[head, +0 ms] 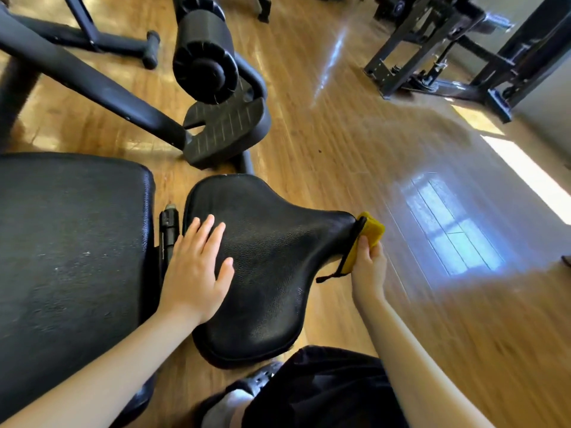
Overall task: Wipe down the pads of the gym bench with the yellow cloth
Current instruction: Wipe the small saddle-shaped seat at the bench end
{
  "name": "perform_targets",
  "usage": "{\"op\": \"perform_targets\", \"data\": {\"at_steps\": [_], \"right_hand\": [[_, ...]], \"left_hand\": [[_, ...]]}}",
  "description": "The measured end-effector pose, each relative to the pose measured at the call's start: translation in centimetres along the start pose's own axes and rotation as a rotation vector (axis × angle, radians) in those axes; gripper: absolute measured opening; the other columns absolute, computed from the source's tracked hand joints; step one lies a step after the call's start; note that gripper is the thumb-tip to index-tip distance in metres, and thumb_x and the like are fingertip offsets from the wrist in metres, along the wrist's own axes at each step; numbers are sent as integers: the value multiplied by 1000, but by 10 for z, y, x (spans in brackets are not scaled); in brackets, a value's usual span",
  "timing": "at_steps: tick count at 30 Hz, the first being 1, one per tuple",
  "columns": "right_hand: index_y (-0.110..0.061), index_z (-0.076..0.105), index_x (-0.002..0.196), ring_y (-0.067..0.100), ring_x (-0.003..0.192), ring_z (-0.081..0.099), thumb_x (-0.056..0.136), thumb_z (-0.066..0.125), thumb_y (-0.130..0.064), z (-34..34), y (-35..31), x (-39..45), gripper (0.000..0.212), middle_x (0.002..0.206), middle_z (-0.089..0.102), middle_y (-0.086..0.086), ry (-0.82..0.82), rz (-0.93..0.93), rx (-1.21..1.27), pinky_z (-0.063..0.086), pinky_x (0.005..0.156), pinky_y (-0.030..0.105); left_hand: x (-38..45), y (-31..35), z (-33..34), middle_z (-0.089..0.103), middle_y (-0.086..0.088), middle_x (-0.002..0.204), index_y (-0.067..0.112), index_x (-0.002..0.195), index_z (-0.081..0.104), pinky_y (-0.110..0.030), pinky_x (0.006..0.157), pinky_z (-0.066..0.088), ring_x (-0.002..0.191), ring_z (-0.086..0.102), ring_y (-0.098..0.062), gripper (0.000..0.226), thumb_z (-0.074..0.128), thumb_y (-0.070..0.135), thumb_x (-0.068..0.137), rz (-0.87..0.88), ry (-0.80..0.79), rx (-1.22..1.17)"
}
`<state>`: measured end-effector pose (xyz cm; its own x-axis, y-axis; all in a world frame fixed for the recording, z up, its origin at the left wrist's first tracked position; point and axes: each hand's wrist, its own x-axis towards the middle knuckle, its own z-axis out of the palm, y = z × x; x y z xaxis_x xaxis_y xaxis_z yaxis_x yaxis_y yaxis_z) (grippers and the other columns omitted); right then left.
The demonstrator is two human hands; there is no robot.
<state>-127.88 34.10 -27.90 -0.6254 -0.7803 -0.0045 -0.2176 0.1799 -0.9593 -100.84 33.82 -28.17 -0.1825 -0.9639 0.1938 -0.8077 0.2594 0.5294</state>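
Observation:
The black seat pad (272,261) of the gym bench lies in the middle of the view, its narrow end pointing right. A larger black back pad (74,248) fills the left side. My left hand (197,270) rests flat on the seat pad's left part, fingers straight and spread. My right hand (369,267) grips the yellow cloth (369,236), which has a black edge and is pressed against the narrow tip of the seat pad.
A black foam roller (204,57) and a ribbed footplate (225,131) of the bench frame stand beyond the seat. Another black machine frame (448,57) stands at the far right on the shiny wooden floor (401,149). My dark clothing and shoe show at the bottom.

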Motion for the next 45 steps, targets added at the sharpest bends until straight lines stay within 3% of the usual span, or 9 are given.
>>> {"op": "perform_targets", "data": {"at_steps": [7, 10, 13, 17, 23, 26, 35, 39, 45], "right_hand": [[-29, 54, 95, 4, 81, 53, 95, 40, -24, 5, -11, 13, 15, 84, 57, -15, -17, -51, -44, 44, 75, 24], [-25, 59, 92, 16, 84, 56, 91, 46, -23, 6, -43, 50, 13, 83, 60, -8, -275, -79, -334, 45, 78, 36], [-27, 55, 75, 19, 78, 55, 87, 50, -32, 21, -72, 68, 14, 75, 57, -6, -542, -162, -796, 41, 62, 29], [-30, 42, 62, 20, 73, 47, 89, 47, -37, 52, -89, 60, 29, 65, 45, -12, -615, -313, -1093, 31, 61, 29], [-12, 57, 89, 28, 84, 57, 93, 42, -39, 71, -92, 42, 30, 86, 60, 5, -584, -417, -1115, 45, 71, 36], [-6, 58, 91, 33, 87, 56, 94, 41, -37, 106, -95, 36, 36, 94, 62, 13, -586, -455, -1094, 39, 68, 33], [-1, 57, 99, 31, 88, 56, 93, 46, -31, 178, -93, 65, 32, 102, 62, 19, -625, -270, -791, 34, 68, 29], [-10, 55, 91, 24, 86, 51, 92, 47, -29, 208, -106, 63, 21, 91, 54, 10, -762, -308, -805, 37, 73, 30], [-8, 60, 103, 19, 87, 52, 91, 50, -28, 241, -122, 35, 25, 93, 57, 6, -1101, -520, -883, 38, 75, 30]], "left_hand": [[0, -1, 2, 24, -5, 152, 14, 141, 33, -36, 112, 7, 142, 10, -19, 68, 20, 48, 84, 0, 8, 0], [0, -2, 3, 24, -4, 152, 14, 142, 33, -36, 112, 6, 142, 10, -18, 68, 21, 48, 84, -2, 14, -3], [-1, -2, 3, 23, -4, 152, 13, 142, 32, -36, 112, 6, 141, 6, -15, 65, 25, 45, 85, 3, 11, -8], [-2, -3, 2, 19, 0, 153, 17, 143, 28, -33, 113, 3, 140, -2, -9, 63, 31, 41, 86, -7, 6, -22], [-1, -3, 2, 20, 2, 153, 19, 143, 28, -31, 112, 2, 140, -2, -8, 68, 20, 49, 83, -18, 23, -26], [-1, -3, 2, 16, 3, 154, 20, 144, 26, -29, 113, -1, 139, -6, -5, 65, 24, 47, 84, -25, 14, -15], [-1, -2, 1, 5, 7, 155, 24, 146, 16, -28, 114, -6, 138, -14, -3, 69, 16, 51, 83, -48, -1, -5], [-2, 0, 0, 0, 9, 155, 26, 146, 12, -26, 112, -11, 135, -21, 0, 66, 22, 47, 85, -48, -9, -18], [-2, -2, 3, 2, 6, 156, 24, 146, 13, -28, 112, -9, 135, -20, -3, 65, 23, 45, 86, -44, 1, -16]]}}
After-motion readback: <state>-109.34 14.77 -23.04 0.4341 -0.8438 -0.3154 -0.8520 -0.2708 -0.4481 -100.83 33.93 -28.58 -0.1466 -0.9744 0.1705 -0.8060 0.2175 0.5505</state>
